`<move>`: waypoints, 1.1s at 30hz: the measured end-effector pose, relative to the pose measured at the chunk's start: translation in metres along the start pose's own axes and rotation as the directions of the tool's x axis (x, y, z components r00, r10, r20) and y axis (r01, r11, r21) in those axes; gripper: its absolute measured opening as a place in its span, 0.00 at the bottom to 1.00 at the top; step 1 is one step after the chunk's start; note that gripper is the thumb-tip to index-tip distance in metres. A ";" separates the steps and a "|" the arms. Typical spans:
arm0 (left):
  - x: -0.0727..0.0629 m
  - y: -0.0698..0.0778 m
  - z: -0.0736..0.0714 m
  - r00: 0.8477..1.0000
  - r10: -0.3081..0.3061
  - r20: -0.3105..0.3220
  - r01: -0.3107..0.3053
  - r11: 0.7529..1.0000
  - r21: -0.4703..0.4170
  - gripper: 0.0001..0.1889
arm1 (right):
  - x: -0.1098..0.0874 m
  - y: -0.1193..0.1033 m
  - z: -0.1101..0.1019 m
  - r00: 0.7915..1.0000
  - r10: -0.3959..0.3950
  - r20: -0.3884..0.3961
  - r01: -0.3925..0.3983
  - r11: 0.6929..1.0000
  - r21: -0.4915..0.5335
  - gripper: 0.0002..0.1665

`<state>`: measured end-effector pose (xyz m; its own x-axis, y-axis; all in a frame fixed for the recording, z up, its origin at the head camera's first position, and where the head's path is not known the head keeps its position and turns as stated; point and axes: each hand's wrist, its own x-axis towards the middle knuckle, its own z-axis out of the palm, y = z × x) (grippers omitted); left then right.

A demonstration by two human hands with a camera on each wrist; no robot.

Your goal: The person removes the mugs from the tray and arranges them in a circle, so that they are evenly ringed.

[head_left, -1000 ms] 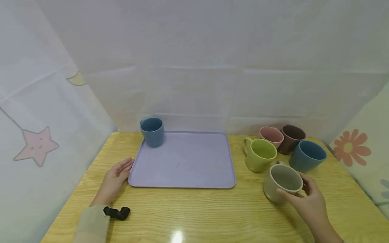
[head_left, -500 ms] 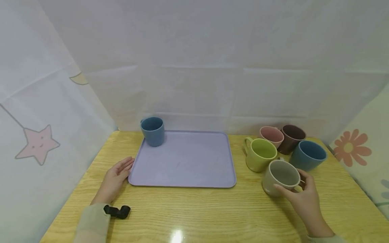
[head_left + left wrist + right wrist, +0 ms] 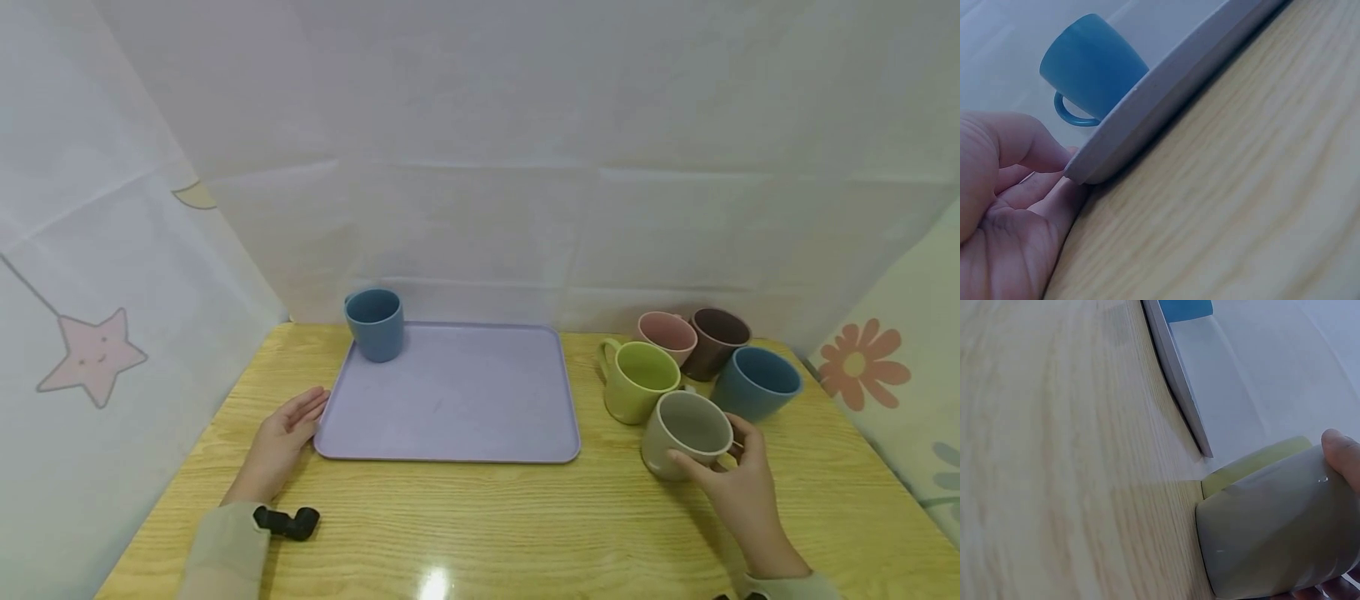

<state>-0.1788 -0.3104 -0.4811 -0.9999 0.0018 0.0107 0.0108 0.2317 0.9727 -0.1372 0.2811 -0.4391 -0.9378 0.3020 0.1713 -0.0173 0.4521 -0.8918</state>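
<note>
My right hand grips a grey mug at the table's right, thumb on its near side and fingers round toward the handle side. In the right wrist view the grey mug stands upright with its base on the wood, a thumb at its rim. Just behind it is a yellow-green mug. My left hand lies on the table, fingers extended along the left edge of a lilac tray. Up close, the left thumb touches the tray's rim.
A blue mug stands on the tray's far left corner. Beyond the grey mug are a pink mug, a dark brown mug and a second blue mug. A white cloth hangs behind the wooden table.
My right hand has shifted the grey mug a little back and to the left, closer to the yellow-green mug. My left hand has stayed at the tray's edge.
</note>
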 end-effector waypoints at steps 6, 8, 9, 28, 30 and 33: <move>-0.002 0.001 -0.001 1.000 0.003 -0.003 -0.003 1.000 0.014 0.28 | 0.002 0.000 0.003 1.000 0.014 -0.009 -0.014 1.000 0.010 0.53; -0.002 0.001 -0.001 1.000 0.002 -0.004 -0.002 1.000 0.010 0.28 | 0.003 0.000 0.004 1.000 0.014 -0.009 -0.014 1.000 0.011 0.53; -0.002 0.001 -0.002 1.000 0.001 0.000 -0.001 1.000 0.009 0.28 | 0.002 0.000 0.005 1.000 0.014 -0.009 -0.014 1.000 0.006 0.53; -0.003 -0.003 -0.001 1.000 -0.015 -0.001 0.015 1.000 0.023 0.29 | -0.005 -0.051 0.015 0.810 -0.533 -0.244 0.553 0.833 0.015 0.40; -0.002 -0.001 -0.001 1.000 -0.020 0.000 0.020 1.000 0.017 0.29 | -0.002 -0.058 0.026 0.767 -0.607 -0.209 0.633 0.768 0.092 0.38; -0.001 -0.001 0.000 1.000 -0.021 0.000 0.021 1.000 0.016 0.29 | 0.004 -0.069 0.045 0.722 -0.677 -0.146 0.692 0.703 0.165 0.35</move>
<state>-0.1776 -0.3106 -0.4820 -1.0000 -0.0032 -0.0093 -0.0098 0.2469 0.9690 -0.1555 0.2133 -0.3956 -0.6145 0.0346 0.7882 -0.7184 0.3884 -0.5771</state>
